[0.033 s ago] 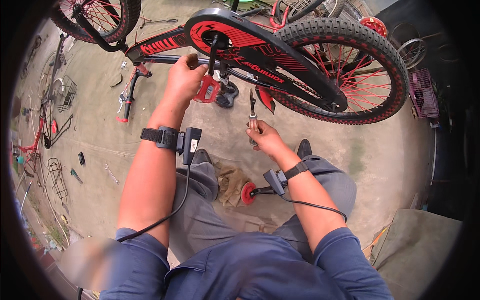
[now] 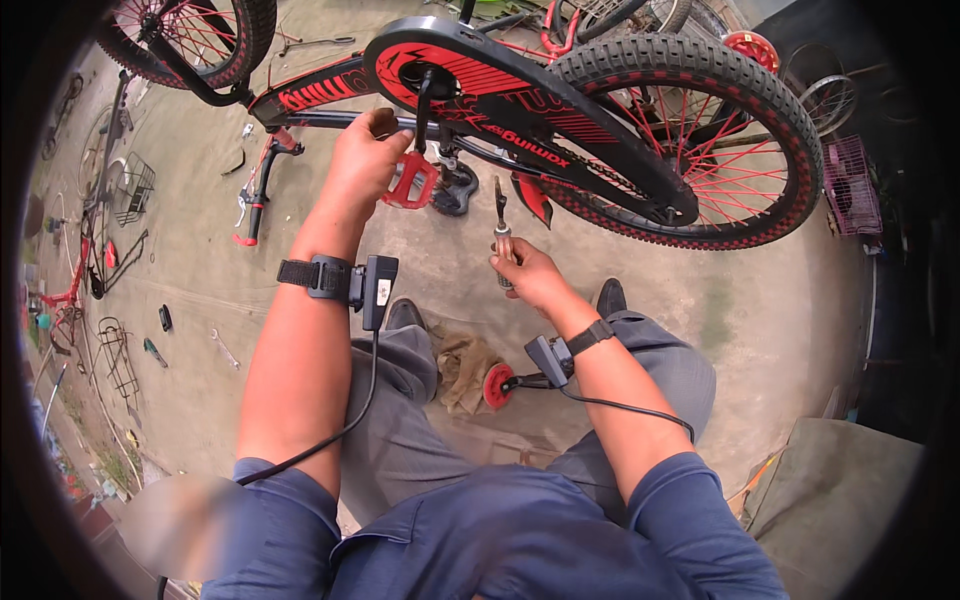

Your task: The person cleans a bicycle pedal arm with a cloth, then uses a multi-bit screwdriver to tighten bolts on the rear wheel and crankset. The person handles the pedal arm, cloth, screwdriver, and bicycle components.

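A black-and-red bicycle (image 2: 540,110) stands tilted across the upper part of the view, its chain guard facing me. My left hand (image 2: 368,155) is closed at the lower frame tube, the thumb beside the crank arm (image 2: 425,110); the fingertips are partly hidden. Just below the thumb hangs a red pedal (image 2: 410,182). In my right hand (image 2: 532,276) is a screwdriver (image 2: 503,243) with a translucent reddish handle, gripped upright. Its dark tip points up at the bicycle, apart from it. A black kickstand foot or pedal (image 2: 455,190) shows behind the red pedal.
Between my feet lie a brown cloth (image 2: 465,370) and a small red wheel (image 2: 496,386) on a dark arm. A wrench (image 2: 224,348) and a green-handled tool (image 2: 154,352) lie on the floor to the left. Wheels and a pink wire basket (image 2: 850,185) stand at the back right.
Almost nothing differs. The bicycle's rear wheel sits slightly farther right, and the right hand with the screwdriver has shifted a touch left. Both hands keep their grips.
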`<action>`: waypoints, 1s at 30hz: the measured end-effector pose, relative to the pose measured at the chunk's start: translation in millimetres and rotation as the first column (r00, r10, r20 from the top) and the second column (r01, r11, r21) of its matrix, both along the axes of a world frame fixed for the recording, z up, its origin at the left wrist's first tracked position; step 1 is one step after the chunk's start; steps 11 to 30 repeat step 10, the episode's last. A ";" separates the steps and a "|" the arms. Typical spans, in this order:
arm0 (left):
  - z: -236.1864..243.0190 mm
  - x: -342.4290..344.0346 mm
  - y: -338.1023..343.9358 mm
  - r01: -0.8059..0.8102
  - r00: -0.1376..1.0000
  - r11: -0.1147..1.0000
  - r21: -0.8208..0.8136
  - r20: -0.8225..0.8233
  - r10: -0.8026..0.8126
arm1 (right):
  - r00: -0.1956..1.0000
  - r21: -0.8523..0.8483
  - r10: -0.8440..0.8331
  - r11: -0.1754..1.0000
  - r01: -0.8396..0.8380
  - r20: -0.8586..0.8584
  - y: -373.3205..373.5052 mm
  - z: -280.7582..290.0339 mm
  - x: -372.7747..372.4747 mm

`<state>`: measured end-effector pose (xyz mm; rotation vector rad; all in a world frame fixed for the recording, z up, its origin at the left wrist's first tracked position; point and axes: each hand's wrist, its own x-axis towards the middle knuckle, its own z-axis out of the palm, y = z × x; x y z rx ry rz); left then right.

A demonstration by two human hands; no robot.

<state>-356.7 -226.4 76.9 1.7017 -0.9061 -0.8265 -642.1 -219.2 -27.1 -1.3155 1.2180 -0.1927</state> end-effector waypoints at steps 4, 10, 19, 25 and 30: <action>-13.1 15.2 -17.2 0.113 0.980 0.993 0.045 -0.172 -0.104 | 0.977 -0.073 0.194 0.977 -0.201 -0.095 -42.7 -25.1 27.1; -13.3 26.4 -33.8 0.162 0.950 0.980 0.113 -0.287 -0.124 | 0.972 -0.166 0.233 0.958 -0.235 -0.028 -65.3 -19.7 66.0; -13.3 26.4 -33.8 0.162 0.950 0.980 0.113 -0.287 -0.124 | 0.972 -0.166 0.233 0.958 -0.235 -0.028 -65.3 -19.7 66.0; -13.3 26.4 -33.8 0.162 0.950 0.980 0.113 -0.287 -0.124 | 0.972 -0.166 0.233 0.958 -0.235 -0.028 -65.3 -19.7 66.0; -13.3 26.4 -33.8 0.162 0.950 0.980 0.113 -0.287 -0.124 | 0.972 -0.166 0.233 0.958 -0.235 -0.028 -65.3 -19.7 66.0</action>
